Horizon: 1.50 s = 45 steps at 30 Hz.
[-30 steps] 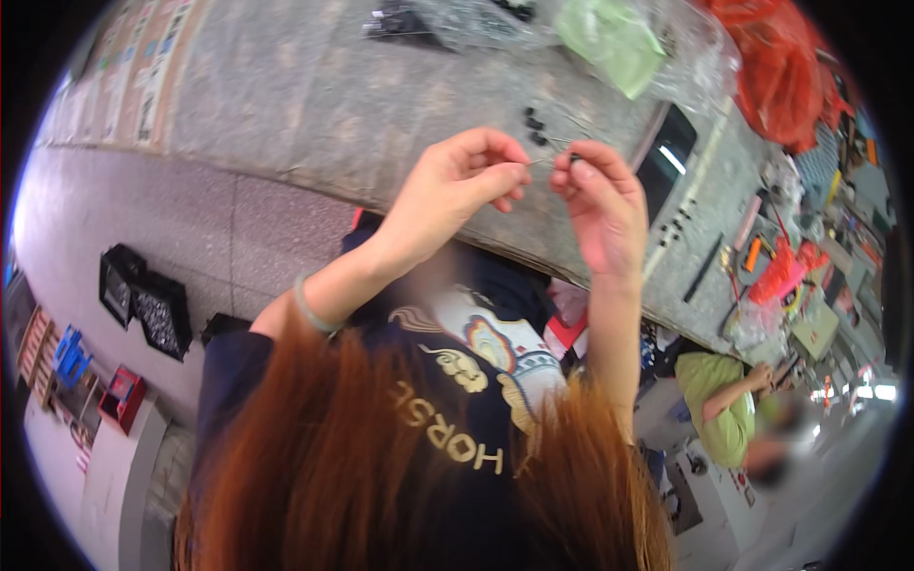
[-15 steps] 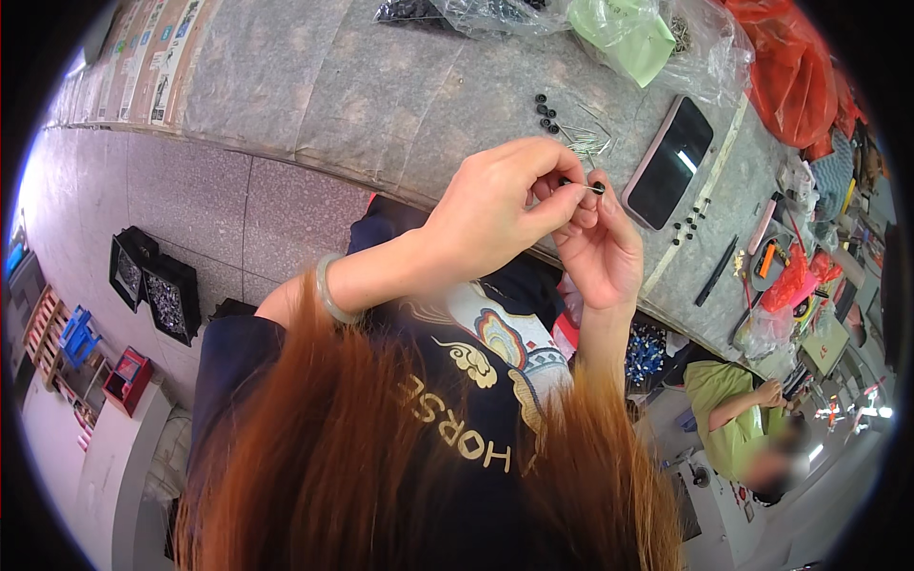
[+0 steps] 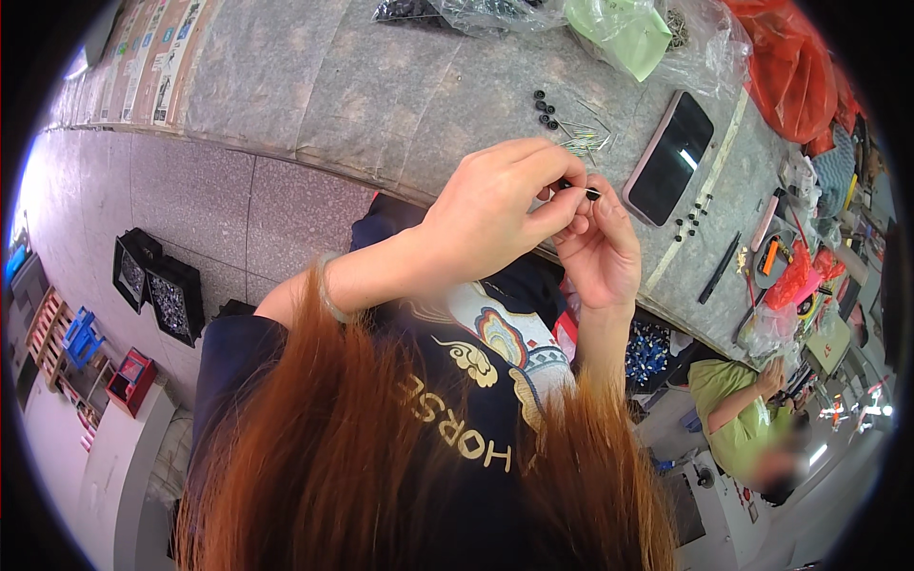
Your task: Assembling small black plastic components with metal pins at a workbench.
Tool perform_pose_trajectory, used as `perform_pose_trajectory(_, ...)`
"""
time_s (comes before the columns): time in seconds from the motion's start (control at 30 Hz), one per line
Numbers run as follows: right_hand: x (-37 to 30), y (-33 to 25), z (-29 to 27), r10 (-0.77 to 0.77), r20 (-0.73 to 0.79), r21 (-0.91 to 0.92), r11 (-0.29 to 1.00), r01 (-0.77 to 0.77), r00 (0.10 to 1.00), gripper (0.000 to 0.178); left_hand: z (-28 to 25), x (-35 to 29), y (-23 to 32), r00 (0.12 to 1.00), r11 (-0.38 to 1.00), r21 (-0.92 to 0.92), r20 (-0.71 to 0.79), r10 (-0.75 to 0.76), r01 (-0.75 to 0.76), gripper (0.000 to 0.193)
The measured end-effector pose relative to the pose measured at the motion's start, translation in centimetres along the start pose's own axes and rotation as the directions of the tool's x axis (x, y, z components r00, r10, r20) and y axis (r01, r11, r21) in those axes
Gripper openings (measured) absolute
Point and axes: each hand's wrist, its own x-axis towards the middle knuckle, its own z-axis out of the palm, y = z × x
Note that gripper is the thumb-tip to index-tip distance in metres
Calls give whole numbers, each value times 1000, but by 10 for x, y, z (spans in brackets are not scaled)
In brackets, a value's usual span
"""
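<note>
My left hand (image 3: 490, 205), with a pale bangle on its wrist, pinches a thin metal pin (image 3: 583, 189). A dark piece (image 3: 566, 183) shows at its fingertips. Opposite it, my right hand (image 3: 606, 249) has its palm turned up and holds a small black round piece (image 3: 593, 193) between thumb and fingers. The pin spans the short gap to that piece; whether it has gone through cannot be made out. Beyond the hands lie a loose pile of metal pins (image 3: 586, 141) and several black wheel-like pieces (image 3: 545, 112). Smaller black pieces (image 3: 692, 221) are grouped right of my right hand.
A phone (image 3: 670, 157) lies on the grey-covered table (image 3: 381, 105). Clear plastic bags, a green sheet (image 3: 624, 36) and a red bag (image 3: 785, 67) are at the back. A black pen-like stick (image 3: 720, 268) and clutter fill the right. Another person (image 3: 733, 409) works there.
Both hands stay nearly in place; the black piece in my right fingers has shifted slightly left and down. The other person's arm at the right has moved.
</note>
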Motion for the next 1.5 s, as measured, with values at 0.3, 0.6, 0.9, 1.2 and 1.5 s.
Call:
perform_pose_trajectory(0.3,-1,0,-2,4,29,16,1000,-4,1000,17,-3,1,-1,998,995,73,11,69,-69,9)
perform_pose_trajectory(0.6,-5,5,4,-250,-36,-388,896,217,968,18,-5,0,-3,987,974,158,21,161,-162,11)
perform_pose_trajectory(0.9,-7,4,-2,-393,25,-703,647,295,919,17,-8,2,-10,974,970,127,117,192,-206,10)
perform_pose_trajectory(1.2,-9,0,-1,-292,-40,-487,841,236,956,18,-5,-4,-7,966,989,-100,243,-83,110,19)
perform_pose_trajectory(1.5,-18,-4,8,-319,41,-636,722,271,947,19,-6,-6,-13,961,978,-144,208,181,-152,27)
